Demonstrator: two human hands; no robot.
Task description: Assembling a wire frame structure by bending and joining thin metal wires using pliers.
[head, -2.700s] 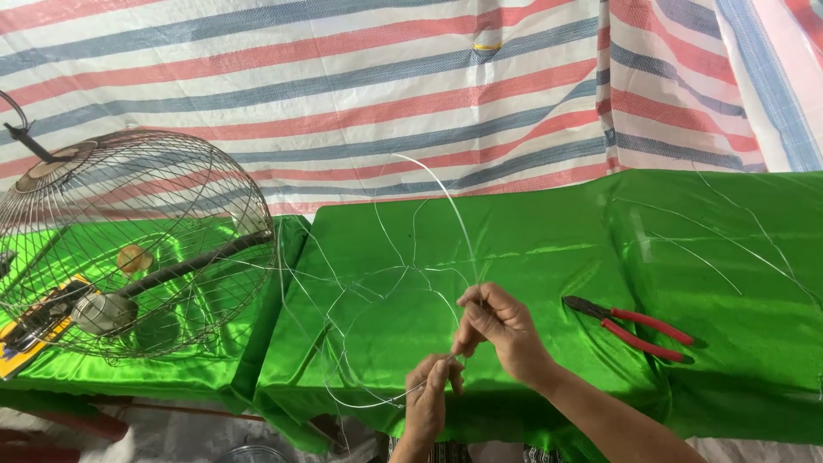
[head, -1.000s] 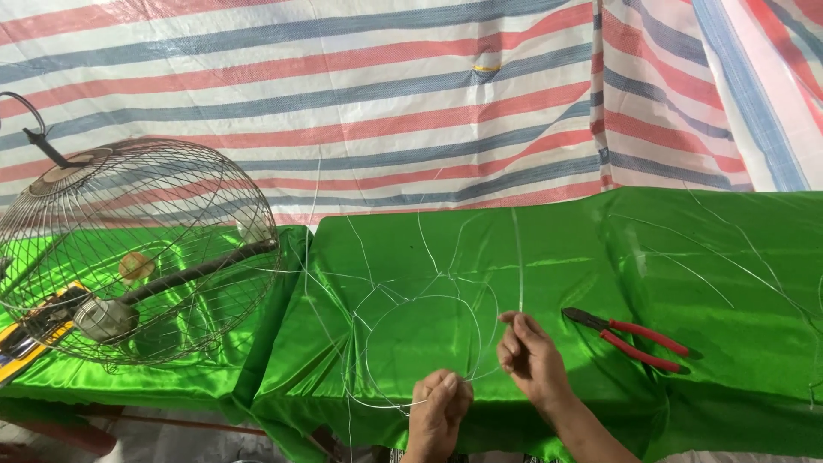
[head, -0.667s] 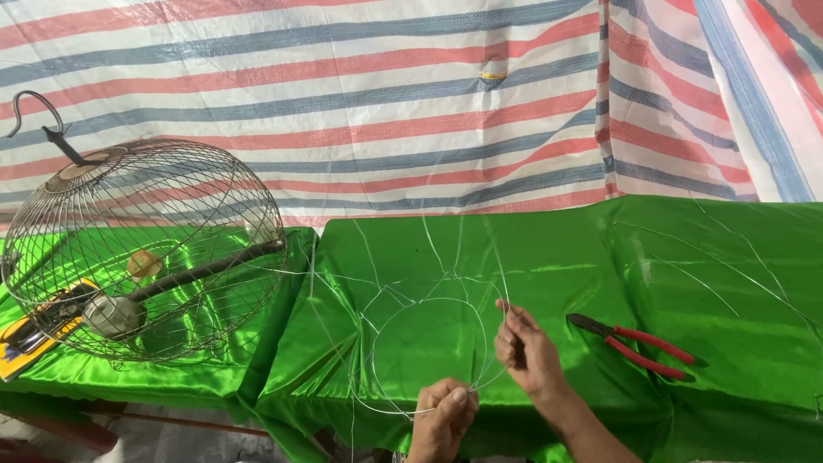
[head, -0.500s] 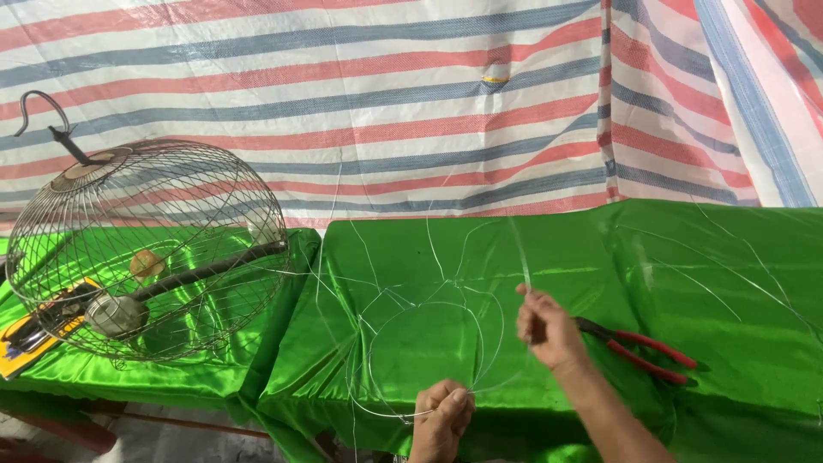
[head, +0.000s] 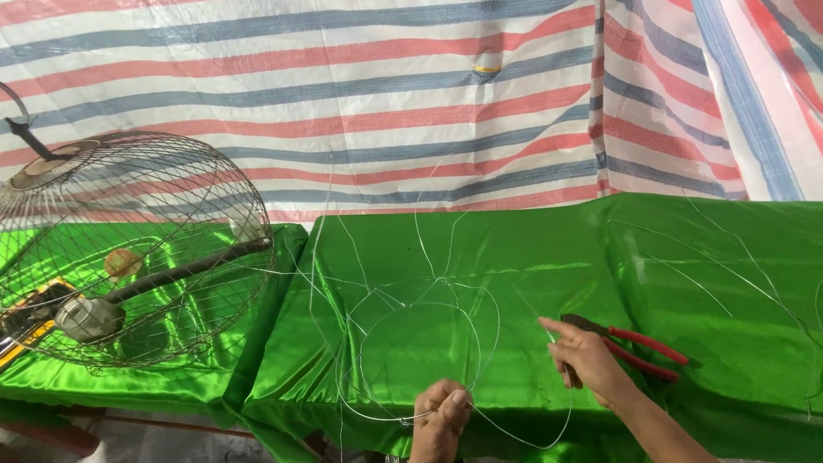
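I count two hands (head: 441,420), one wire cage (head: 129,249), one pair of red pliers (head: 639,347), and two green-covered tables (head: 514,257).

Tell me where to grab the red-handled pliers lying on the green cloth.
Take the pliers by the two red handles, coming from above on the right. The handles splay toward the right edge of the green cloth and lie flat, while the dark nose points left, close by the right hand.

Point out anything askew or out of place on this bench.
The domed wire cage lies tipped on its side on the left of the green cloth. Loose thin wires sprawl in tangled loops.
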